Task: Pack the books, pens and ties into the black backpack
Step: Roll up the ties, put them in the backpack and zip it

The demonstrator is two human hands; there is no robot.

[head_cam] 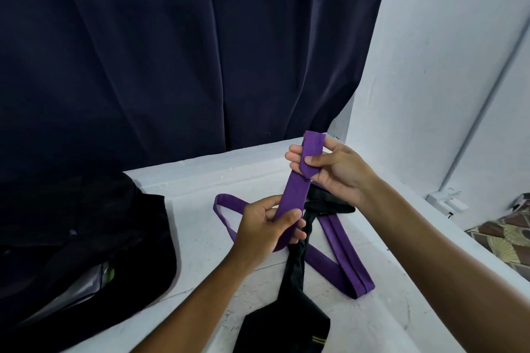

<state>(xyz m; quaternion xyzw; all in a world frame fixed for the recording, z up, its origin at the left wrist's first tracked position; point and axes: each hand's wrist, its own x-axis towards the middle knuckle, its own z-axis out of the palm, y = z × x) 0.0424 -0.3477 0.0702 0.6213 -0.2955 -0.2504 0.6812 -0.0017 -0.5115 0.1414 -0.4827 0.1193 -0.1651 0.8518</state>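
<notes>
A purple tie (292,198) is held taut between both hands above a white table (200,180); its narrow folded end is pinched by the right hand (329,172), thumb over the front and fingers curled behind, up near the table's back edge; lower down the strip is gripped by the left hand (269,223), fingers and thumb curled round it; from the left hand the tie is looped out to the left on the table, then carried back under the hands and run down to the right, where it is folded at a point near the front right of the table; a black tie (289,289) is laid on the table beneath the hands, crossing over the purple one, its wide end with thin gold stripes seen at the bottom edge, its other end bunched behind the right wrist; the black backpack (86,243) is lain at the left of the table, open, with something pale and a bit of green seen inside, too dim to be identified; a dark navy curtain (172,51) is hung behind the table; a white wall (444,66) is seen at the right; a patterned fabric (504,235) is seen at the far right edge
</notes>
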